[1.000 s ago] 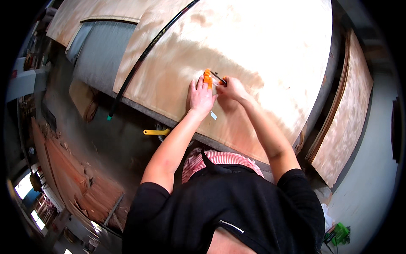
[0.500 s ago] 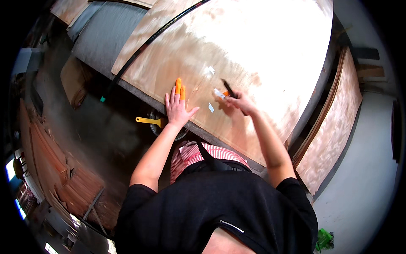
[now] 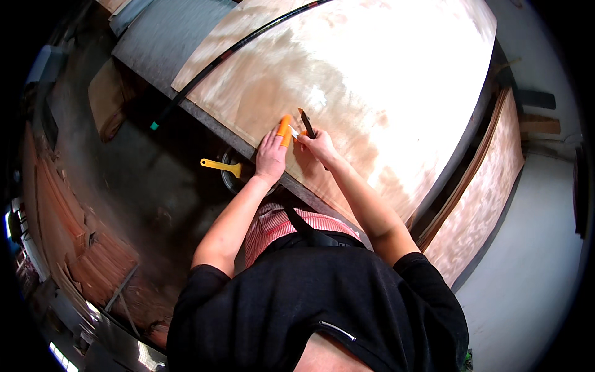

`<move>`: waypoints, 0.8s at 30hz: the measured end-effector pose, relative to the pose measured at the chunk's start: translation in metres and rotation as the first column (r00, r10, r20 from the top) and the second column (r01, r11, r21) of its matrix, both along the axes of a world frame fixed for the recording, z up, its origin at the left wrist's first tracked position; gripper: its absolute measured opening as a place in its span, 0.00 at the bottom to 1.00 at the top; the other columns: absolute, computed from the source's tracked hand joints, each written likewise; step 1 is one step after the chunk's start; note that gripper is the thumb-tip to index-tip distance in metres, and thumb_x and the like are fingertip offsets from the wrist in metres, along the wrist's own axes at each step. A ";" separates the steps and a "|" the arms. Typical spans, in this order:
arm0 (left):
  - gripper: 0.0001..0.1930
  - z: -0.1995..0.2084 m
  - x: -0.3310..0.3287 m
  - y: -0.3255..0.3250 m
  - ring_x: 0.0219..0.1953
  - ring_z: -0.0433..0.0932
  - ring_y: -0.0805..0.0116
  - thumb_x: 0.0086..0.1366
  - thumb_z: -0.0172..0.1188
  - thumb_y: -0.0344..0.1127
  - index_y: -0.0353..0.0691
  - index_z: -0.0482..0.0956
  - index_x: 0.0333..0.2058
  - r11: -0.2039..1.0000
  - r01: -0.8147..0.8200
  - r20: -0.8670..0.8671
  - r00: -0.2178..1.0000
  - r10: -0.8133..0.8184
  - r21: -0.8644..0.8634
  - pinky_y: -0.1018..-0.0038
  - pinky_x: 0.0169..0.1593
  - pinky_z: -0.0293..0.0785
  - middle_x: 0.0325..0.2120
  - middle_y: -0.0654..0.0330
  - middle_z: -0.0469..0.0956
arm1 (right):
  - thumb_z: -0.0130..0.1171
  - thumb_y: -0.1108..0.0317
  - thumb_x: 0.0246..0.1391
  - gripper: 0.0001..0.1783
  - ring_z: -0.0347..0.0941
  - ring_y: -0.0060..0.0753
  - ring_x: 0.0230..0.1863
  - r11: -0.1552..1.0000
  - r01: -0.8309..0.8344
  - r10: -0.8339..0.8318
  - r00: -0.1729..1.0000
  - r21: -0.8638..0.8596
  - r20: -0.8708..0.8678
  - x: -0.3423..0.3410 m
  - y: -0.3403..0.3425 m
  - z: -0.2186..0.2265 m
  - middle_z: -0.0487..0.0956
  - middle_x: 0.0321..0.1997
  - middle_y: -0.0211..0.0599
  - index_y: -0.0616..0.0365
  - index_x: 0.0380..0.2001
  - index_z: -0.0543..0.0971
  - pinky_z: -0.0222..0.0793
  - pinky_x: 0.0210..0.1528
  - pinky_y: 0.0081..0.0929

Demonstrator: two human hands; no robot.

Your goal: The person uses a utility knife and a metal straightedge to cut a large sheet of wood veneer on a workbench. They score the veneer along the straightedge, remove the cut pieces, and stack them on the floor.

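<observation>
My right hand (image 3: 318, 145) is closed round a slim black knife-like tool (image 3: 307, 123), its tip pointing away from me. At its fingers, a small white strip (image 3: 294, 132) reaches toward my left hand. My left hand (image 3: 271, 158) lies on the wood veneer sheet (image 3: 235, 105), fingers stretched out; orange finger covers (image 3: 284, 127) sit on two of them. Their tips are right beside the white strip; whether they touch it I cannot tell. Farther off on the sheet is another white patch (image 3: 318, 95).
A black hose-like rod (image 3: 229, 53) curves across the sheet and past the table's left edge (image 3: 214, 124). Below that edge, a yellow-handled tool (image 3: 220, 165) rests on a round container (image 3: 228, 181). More wood sheets (image 3: 489, 192) stand at the right; stacked veneer (image 3: 102, 266) lies lower left.
My right hand has moved left with the black tool and white strip, close to my left hand. My left fingers have drawn together. The nearer white piece on the sheet no longer shows.
</observation>
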State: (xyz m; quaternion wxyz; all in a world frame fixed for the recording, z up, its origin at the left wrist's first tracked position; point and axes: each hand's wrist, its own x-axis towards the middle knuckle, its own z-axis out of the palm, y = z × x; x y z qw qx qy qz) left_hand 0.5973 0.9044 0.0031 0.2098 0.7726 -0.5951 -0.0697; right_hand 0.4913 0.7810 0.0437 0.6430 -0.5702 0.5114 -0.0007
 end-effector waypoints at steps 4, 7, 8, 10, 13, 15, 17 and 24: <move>0.19 0.006 -0.002 -0.004 0.58 0.54 0.61 0.55 0.46 0.36 0.38 0.69 0.47 0.988 0.112 0.186 0.974 -0.131 0.109 0.58 0.59 0.48 0.49 0.54 0.63 | 0.57 0.63 0.46 0.09 0.59 0.12 0.13 0.999 -0.033 0.032 0.998 -0.019 -0.062 -0.004 0.003 -0.002 0.74 0.15 0.22 0.57 0.22 0.76 0.51 0.15 0.15; 0.18 0.003 -0.005 -0.005 0.58 0.54 0.60 0.54 0.48 0.36 0.36 0.72 0.43 0.988 0.103 0.243 0.961 -0.129 0.115 0.56 0.59 0.46 0.49 0.54 0.64 | 0.57 0.63 0.46 0.09 0.68 0.21 0.17 0.873 -0.427 0.371 0.895 -0.236 -0.248 -0.003 -0.020 -0.007 0.76 0.17 0.29 0.57 0.23 0.76 0.61 0.19 0.20; 0.18 0.007 -0.006 -0.005 0.58 0.54 0.60 0.54 0.48 0.36 0.36 0.73 0.42 0.982 0.110 0.238 0.961 -0.144 0.152 0.56 0.60 0.46 0.49 0.54 0.64 | 0.57 0.63 0.46 0.08 0.70 0.23 0.18 0.786 -0.545 0.458 0.831 -0.294 -0.316 0.001 -0.032 0.000 0.76 0.17 0.31 0.56 0.23 0.76 0.63 0.20 0.21; 0.17 0.014 -0.005 -0.006 0.58 0.54 0.60 0.53 0.48 0.36 0.36 0.74 0.40 0.968 0.120 0.226 0.959 -0.170 0.221 0.56 0.60 0.46 0.49 0.53 0.64 | 0.56 0.63 0.46 0.08 0.73 0.28 0.21 0.576 -0.750 0.560 0.652 -0.325 -0.511 0.006 -0.052 0.017 0.76 0.18 0.34 0.56 0.23 0.76 0.67 0.25 0.24; 0.14 0.009 -0.003 -0.007 0.55 0.59 0.58 0.53 0.49 0.35 0.34 0.76 0.35 0.994 0.109 0.128 0.986 -0.110 0.014 0.59 0.58 0.52 0.44 0.49 0.67 | 0.55 0.63 0.47 0.09 0.72 0.23 0.24 0.739 -0.655 0.555 0.723 -0.155 -0.412 -0.009 -0.078 0.025 0.76 0.20 0.30 0.57 0.27 0.77 0.65 0.28 0.22; 0.12 0.006 0.009 -0.004 0.49 0.66 0.56 0.51 0.49 0.31 0.32 0.76 0.32 0.990 0.058 -0.058 0.996 -0.066 -0.125 0.62 0.52 0.60 0.41 0.48 0.70 | 0.53 0.65 0.48 0.11 0.71 0.21 0.28 0.815 -0.561 0.521 0.820 -0.149 -0.238 -0.023 -0.075 0.021 0.77 0.22 0.27 0.56 0.34 0.76 0.64 0.33 0.21; 0.13 0.019 0.034 0.011 0.36 0.74 0.52 0.50 0.48 0.28 0.30 0.74 0.35 0.995 -0.100 -0.295 0.951 0.092 -0.013 0.64 0.43 0.68 0.38 0.47 0.72 | 0.51 0.68 0.51 0.15 0.69 0.18 0.33 0.891 -0.449 0.436 0.887 -0.065 -0.152 -0.027 -0.055 0.037 0.76 0.26 0.27 0.56 0.44 0.73 0.61 0.38 0.18; 0.26 0.031 0.037 0.058 0.57 0.57 0.55 0.54 0.51 0.38 0.37 0.63 0.52 0.982 -0.107 -0.130 0.988 0.087 -0.155 0.58 0.58 0.49 0.54 0.51 0.58 | 0.53 0.68 0.51 0.14 0.64 0.14 0.25 0.971 -0.238 0.227 0.946 0.021 0.233 -0.010 0.011 0.019 0.72 0.24 0.22 0.58 0.42 0.69 0.60 0.28 0.13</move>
